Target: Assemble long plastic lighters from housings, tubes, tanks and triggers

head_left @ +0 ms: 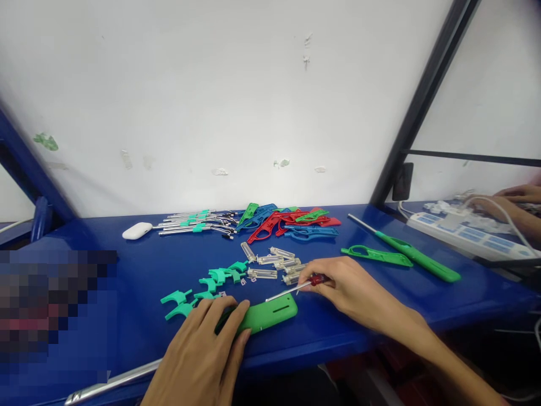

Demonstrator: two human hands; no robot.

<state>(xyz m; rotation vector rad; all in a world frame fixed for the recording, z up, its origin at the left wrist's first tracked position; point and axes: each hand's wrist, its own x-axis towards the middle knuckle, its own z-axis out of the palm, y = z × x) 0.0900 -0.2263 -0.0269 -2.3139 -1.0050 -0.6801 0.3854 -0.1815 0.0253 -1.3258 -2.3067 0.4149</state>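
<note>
My left hand [203,352] presses on the near end of a green plastic handle shell [270,313] that lies on the blue bench [147,265], its fingers closed over it. A metal tube [114,382] runs from that end off the bench's front edge. My right hand [342,287] pinches a small screwdriver with a dark red handle [315,280]; its shaft points left toward the green shell. Small clear cylindrical parts [274,264] and teal trigger pieces [211,282] lie just beyond my hands.
A pile of red, blue and green handle halves [291,223] and metal-tube assemblies [194,224] sit near the wall, beside a white case [137,230]. An assembled green lighter [416,258] and a green half [376,255] lie right. Another person's hands [511,206] work by a power strip [465,237].
</note>
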